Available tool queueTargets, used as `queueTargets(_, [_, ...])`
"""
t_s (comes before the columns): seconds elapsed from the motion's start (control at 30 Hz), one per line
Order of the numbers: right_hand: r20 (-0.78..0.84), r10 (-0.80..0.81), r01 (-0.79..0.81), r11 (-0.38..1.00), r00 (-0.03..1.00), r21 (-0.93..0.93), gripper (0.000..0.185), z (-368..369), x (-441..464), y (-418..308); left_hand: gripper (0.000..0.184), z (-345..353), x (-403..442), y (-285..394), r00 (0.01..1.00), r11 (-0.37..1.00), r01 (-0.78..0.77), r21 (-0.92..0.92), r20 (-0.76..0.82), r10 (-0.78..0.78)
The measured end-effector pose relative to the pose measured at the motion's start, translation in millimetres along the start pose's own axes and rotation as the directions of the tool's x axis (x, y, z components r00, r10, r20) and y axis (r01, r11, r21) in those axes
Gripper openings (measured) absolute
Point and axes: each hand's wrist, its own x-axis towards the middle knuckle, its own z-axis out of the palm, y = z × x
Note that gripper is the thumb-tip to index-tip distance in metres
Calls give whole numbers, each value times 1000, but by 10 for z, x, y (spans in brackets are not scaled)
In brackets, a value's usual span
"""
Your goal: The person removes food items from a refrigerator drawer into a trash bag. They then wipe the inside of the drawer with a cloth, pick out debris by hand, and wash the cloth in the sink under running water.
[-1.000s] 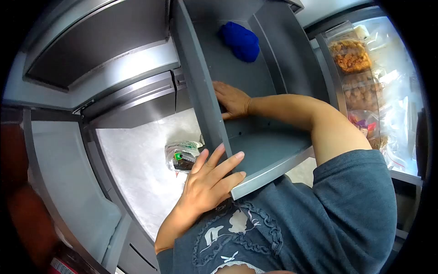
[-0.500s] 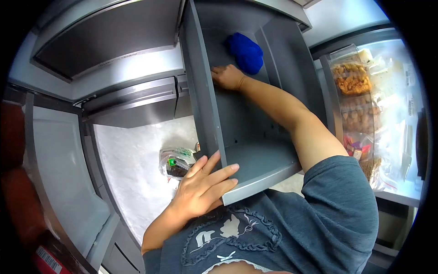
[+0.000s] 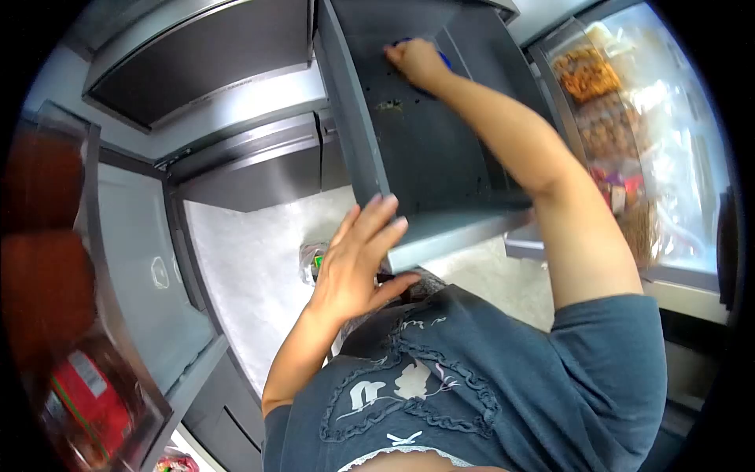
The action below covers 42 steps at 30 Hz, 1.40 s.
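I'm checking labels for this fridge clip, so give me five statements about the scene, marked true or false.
1. The right hand is over the blue cloth. True.
2. The left hand is deep inside the drawer. False: the left hand is at the drawer's near left corner.
3. Crumbs lie on the drawer's bottom. True.
4. The red package lies in the drawer. False: the red package is outside it, at the picture's lower left.
5. Both hands have gloves on. False: both are bare.
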Motion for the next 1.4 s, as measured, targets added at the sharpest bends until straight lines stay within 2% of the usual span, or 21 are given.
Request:
queueTargets(0.03, [-160, -41, 46, 999, 986, 28, 38, -125, -72, -96, 68, 11, -107, -21, 998, 999, -37, 10, -59, 37])
queueTargets(0.1, [-203, 273, -150, 868, 940, 473, 37, -472, -205, -491, 69, 18, -311, -50, 994, 998, 69, 11, -86, -68])
queueTargets(0.13, [36, 349, -234, 547, 937, 803, 25, -705, -299, -708, 67, 34, -476, -106, 986, 993, 113, 21, -123, -109])
queueTargets(0.17, [292, 305, -338, 111, 906, 935, 14, -929, -430, -909, 63, 25, -655, -126, 969, 976, 216, 23, -131, -211])
queueTargets(0.23, [396, -26, -396, -116, 918, 911, 33, -1168, -783, -1199, 57, 74, -1085, -222, 930, 940, 341, 31, -158, -332])
queueTargets(0.27, [327, -142, -354, -263, 934, 898, 31, -1224, -1131, -1495, 54, 94, -1354, -240, 897, 910, 413, 25, -183, -402])
queueTargets(0.33, [353, -277, -422, -249, 893, 872, 34, -1189, -1727, -1850, 45, 272, -1814, -246, 793, 827, 562, 29, -303, -529])
queueTargets(0.37, [455, -287, -495, -81, 843, 865, 39, -1085, -1982, -1949, 40, 367, -2070, -230, 725, 772, 635, -3, -341, -598])
queueTargets(0.4, [565, -288, -618, -141, 773, 773, 41, -989, -2280, -2108, 38, 473, -2342, -211, 645, 702, 712, -26, -371, -668])
queueTargets(0.47, [742, -391, -833, -147, 544, 533, 42, -566, -2752, -2236, 30, 784, -2827, -175, 442, 554, 823, -128, -467, -766])
queueTargets(0.5, [792, -477, -917, -84, 380, 389, 40, 78, -2915, -2324, 29, 880, -3235, -448, 358, 510, 834, -212, -495, -792])
queueTargets(0.63, [974, -223, -998, -55, 31, 19, 37, 1660, -3570, -2205, 24, 1552, -3760, -542, 118, 423, 785, -453, -561, -819])
queueTargets(0.77, [994, 97, -993, -111, -57, -46, 36, 3824, -3932, -1710, 28, 2148, -4062, -1160, -41, 314, 642, -700, -439, -897])
queueTargets(0.87, [939, 337, -997, -4, 73, 79, 36, 4938, -4220, -1493, 34, 2303, -4095, -1520, -135, 210, 545, -812, -332, -934])
queueTargets(0.97, [792, 588, -961, 277, 166, -5, 40, 5673, -4260, -1398, 42, 2551, -4322, -2110, -193, 155, 319, -935, -224, -955])
queueTargets(1.0, [731, 627, -906, 422, 269, -28, 43, 5747, -4200, -1406, 45, 2589, -4385, -2298, -198, 150, 236, -960, -199, -960])
queueTargets(1.03, [665, 646, -831, 552, 375, -68, 46, 5795, -4133, -1387, 46, 2623, -4452, -2469, -205, 148, 198, -969, -189, -960])
queueTargets(1.07, [582, 565, -738, 668, 585, 94, 47, 6124, -4220, -1238, 48, 2641, -4516, -2631, -212, 143, 158, -977, -176, -961])
queueTargets(1.13, [601, 417, -521, 853, 682, 0, 45, 7019, -4341, -826, 51, 2652, -4623, -2936, -200, 104, 157, -982, -135, -970])
queueTargets(1.3, [664, 497, -637, 770, 559, -40, 38, 6629, -4240, -1112, 51, 2691, -4588, -3172, -157, 151, 177, -973, -180, -971])
queueTargets(1.4, [753, 598, -878, 475, 276, -55, 39, 5986, -4045, -1400, 53, 2568, -4359, -3067, -1, 371, 218, -903, -380, -925])
